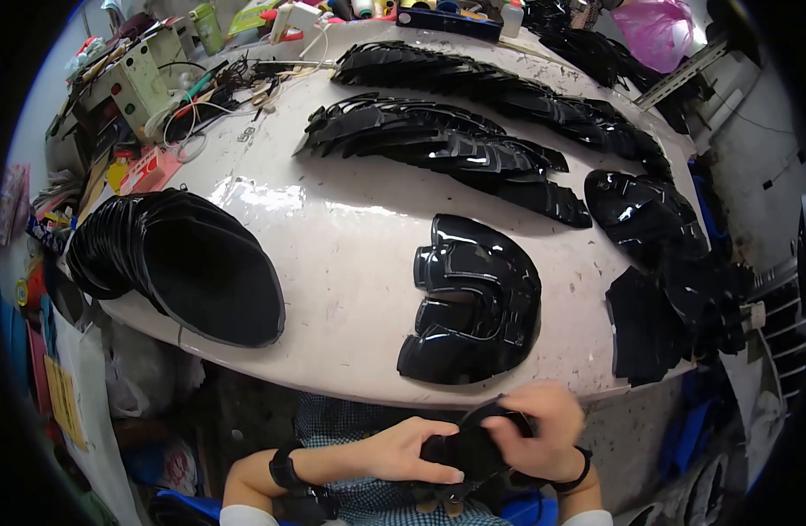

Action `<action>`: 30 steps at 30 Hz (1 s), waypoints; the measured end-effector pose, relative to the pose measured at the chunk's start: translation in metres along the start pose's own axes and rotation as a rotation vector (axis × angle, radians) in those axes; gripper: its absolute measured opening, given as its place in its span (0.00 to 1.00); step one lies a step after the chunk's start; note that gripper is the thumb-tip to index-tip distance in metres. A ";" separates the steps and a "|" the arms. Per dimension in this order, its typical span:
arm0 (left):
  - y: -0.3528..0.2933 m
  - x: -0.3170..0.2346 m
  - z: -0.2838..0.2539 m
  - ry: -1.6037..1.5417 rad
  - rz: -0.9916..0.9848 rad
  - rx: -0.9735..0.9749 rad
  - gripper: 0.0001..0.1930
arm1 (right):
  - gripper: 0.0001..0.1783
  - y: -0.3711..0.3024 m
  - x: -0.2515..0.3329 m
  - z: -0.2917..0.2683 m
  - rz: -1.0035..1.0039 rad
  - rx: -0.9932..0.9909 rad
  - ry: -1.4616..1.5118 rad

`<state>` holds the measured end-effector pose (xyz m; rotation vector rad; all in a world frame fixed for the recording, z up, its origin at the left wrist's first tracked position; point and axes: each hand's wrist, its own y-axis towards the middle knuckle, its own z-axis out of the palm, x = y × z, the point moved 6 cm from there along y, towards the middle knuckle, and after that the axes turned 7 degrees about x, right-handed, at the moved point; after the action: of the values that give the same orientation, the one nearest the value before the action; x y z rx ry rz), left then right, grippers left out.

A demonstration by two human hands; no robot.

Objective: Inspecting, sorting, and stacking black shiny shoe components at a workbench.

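Over my lap, at the table's near edge, my left hand [413, 451] and my right hand [543, 430] hold a black, flexible-looking piece [475, 452] between them. My left thumb and fingers close on its left side. The right hand, slightly blurred, grips its upper right part with bent fingers. Much of the piece is covered by my hands, and its exact kind cannot be made out. Just beyond them on the table lies a small stack of glossy black U-shaped pieces [517, 302], its opening turned left.
The pale table [333, 289] bears a fanned stack of black oval pieces [214, 280] at left. Overlapping rows of shiny black pieces [438, 145] run across the back. More black pieces [649, 324] lie at the right edge. A box-shaped device [140, 83], cables and tools crowd the far left.
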<state>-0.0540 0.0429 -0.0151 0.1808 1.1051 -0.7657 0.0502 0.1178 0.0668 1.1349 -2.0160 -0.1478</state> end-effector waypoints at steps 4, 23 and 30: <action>-0.015 -0.028 -0.007 0.039 0.220 -0.242 0.16 | 0.17 -0.048 -0.001 -0.028 0.078 -0.143 0.351; -0.022 0.005 -0.017 -0.313 0.525 -0.695 0.20 | 0.38 -0.043 0.000 0.050 0.532 0.052 1.152; -0.019 0.009 -0.018 -0.479 0.639 -0.684 0.17 | 0.25 -0.017 0.028 0.031 0.086 -0.063 0.249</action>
<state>-0.0774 0.0333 -0.0261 -0.2191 0.7261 0.1616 0.0328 0.0783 0.0549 0.9751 -1.8223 -0.0242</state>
